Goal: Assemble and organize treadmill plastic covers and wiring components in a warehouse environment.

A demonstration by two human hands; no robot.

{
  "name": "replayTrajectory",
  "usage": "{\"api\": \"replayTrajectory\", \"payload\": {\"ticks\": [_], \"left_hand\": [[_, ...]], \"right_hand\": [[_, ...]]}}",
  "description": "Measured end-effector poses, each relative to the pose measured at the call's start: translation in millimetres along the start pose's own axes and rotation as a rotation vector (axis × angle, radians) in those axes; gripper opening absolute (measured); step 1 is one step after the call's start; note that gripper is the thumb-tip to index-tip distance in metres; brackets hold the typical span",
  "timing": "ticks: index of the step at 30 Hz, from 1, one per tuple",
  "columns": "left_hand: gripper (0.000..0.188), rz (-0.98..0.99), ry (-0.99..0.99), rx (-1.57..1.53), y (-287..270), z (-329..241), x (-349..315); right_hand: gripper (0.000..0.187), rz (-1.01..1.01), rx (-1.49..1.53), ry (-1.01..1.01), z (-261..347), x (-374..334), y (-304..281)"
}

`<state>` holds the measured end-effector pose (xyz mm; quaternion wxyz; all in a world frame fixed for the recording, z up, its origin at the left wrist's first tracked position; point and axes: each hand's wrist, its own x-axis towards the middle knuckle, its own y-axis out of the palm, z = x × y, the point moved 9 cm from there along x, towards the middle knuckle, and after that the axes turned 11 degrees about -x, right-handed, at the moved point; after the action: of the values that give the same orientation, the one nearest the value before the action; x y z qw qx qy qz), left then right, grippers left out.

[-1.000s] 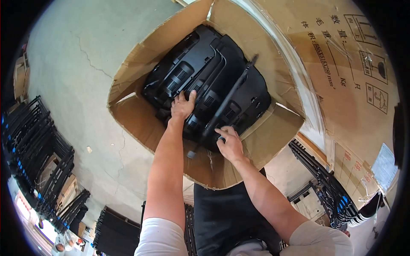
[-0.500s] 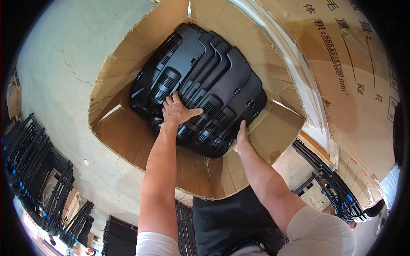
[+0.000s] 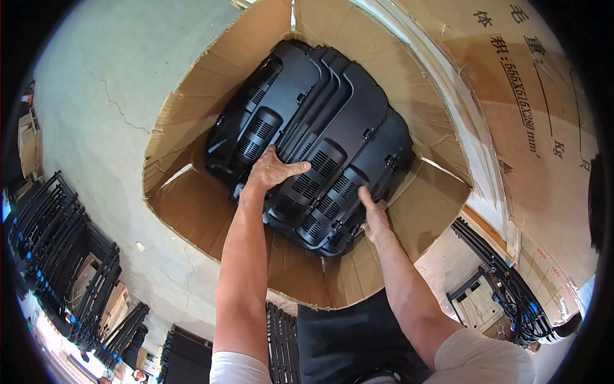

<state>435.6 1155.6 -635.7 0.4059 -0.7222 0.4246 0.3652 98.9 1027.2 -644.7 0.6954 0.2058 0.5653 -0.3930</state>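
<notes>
Several black moulded plastic shells (image 3: 361, 99) with slotted vents lie overlapped in a tall open cardboard box (image 3: 422, 205). My left hand (image 3: 272, 171) is at the near left part of the shells, its thumb stretched over the top and its other fingers partly hidden at an edge. On the near right my right hand (image 3: 376, 217) grips the rim of a shell, thumb on top and fingers beneath. The undersides of the shells and the bottom of the box are hidden.
A large printed carton (image 3: 511, 96) stands close on the right. Black metal frames (image 3: 64, 269) are stacked at the lower left, and more frames (image 3: 499, 281) lean at the lower right. Cracked grey concrete floor (image 3: 102, 128) stretches to the left.
The near side of the shells appears raised. My right hand has brought its thumb over the rim, and the left hand's fingers have moved from lying spread to curling at an edge.
</notes>
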Motion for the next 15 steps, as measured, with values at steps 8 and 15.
{"api": "replayTrajectory", "payload": {"ticks": [8, 15], "left_hand": [[0.135, -0.029, 0.117, -0.244, 3.8, 2.9, -1.4], [0.125, -0.093, 0.008, -0.294, -21.6, -12.4, -49.4]], "right_hand": [[0.099, 0.057, 0.278, -0.099, 9.1, -11.8, -0.5], [0.107, -0.031, 0.352, -0.123, 28.2, -88.9, -1.1]]}}
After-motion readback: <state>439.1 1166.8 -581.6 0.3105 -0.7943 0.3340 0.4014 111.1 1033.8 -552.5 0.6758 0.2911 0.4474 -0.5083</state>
